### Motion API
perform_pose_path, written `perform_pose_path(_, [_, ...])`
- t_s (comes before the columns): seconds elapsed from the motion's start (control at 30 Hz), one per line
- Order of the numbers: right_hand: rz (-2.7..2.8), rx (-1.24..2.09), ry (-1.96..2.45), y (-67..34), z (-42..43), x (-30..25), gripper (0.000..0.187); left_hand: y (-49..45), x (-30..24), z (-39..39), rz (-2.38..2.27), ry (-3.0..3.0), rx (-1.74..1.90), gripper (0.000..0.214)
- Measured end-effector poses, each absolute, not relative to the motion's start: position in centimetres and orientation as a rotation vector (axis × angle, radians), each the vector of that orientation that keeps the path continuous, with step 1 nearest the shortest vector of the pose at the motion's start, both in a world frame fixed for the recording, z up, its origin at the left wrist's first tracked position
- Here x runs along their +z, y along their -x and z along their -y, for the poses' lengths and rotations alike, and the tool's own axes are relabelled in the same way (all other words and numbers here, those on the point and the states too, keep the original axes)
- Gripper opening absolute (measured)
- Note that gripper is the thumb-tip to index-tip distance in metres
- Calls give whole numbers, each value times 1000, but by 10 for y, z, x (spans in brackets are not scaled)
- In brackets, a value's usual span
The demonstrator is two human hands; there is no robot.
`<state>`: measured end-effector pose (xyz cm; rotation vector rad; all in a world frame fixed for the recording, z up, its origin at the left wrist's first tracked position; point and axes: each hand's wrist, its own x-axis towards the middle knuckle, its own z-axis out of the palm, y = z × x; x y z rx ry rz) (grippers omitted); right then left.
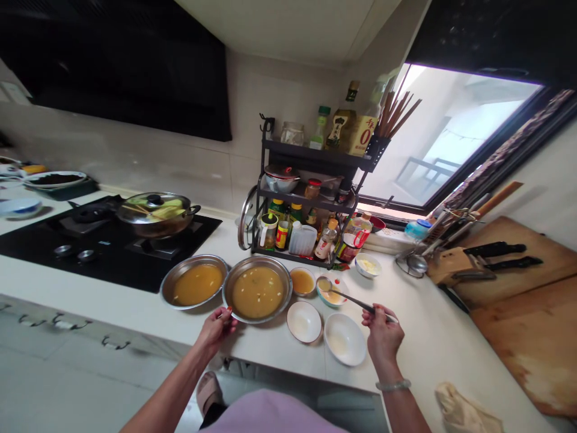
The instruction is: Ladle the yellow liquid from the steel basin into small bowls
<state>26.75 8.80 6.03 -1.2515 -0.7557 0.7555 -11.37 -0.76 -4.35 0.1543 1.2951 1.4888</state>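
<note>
My left hand [218, 329] pinches the near rim of a round metal pan [258, 290], which holds yellow-brown liquid with pale bits on top. In my right hand [383, 337] is a long-handled spoon [349, 297], its bowl over a small patterned bowl [332, 291] of yellowish liquid. A second metal pan [193, 281] with similar liquid stands to the left. Beside the held pan is a small bowl [302, 281] of orange liquid. Two white bowls, a brown-rimmed bowl [305, 323] and an oval bowl [345, 340], sit between my hands with slight residue inside.
A lidded pan [155, 214] sits on the black stove [112, 255] at left. Behind the bowls stands a black rack [315, 157] with bottles and jars. A small bowl [368, 265] with pale bits, a knife block [451, 264], cutting boards [527, 325] and a cloth [466, 409] are at right.
</note>
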Motion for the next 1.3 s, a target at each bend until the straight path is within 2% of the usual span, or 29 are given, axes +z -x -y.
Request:
perform_pose_path(0.43, [1045, 951, 1108, -182, -80, 74, 31, 113, -42, 7, -1308, -158, 1484, 30])
perform_pose_path(0.77, [1660, 710, 749, -169, -61, 56, 20, 111, -37, 9, -1313, -164, 1479, 30])
perform_pose_path(0.9, [1520, 648, 905, -190, -69, 64, 22, 111, -35, 9, -1331, -173, 1463, 31])
perform_pose_path(1.03, [1283, 572, 1175, -225, -83, 65, 36, 112, -35, 8, -1319, -174, 1469, 32])
perform_pose_path(1.3, [1226, 450, 1401, -275, -91, 34, 50, 112, -38, 7, -1317, -154, 1483, 28])
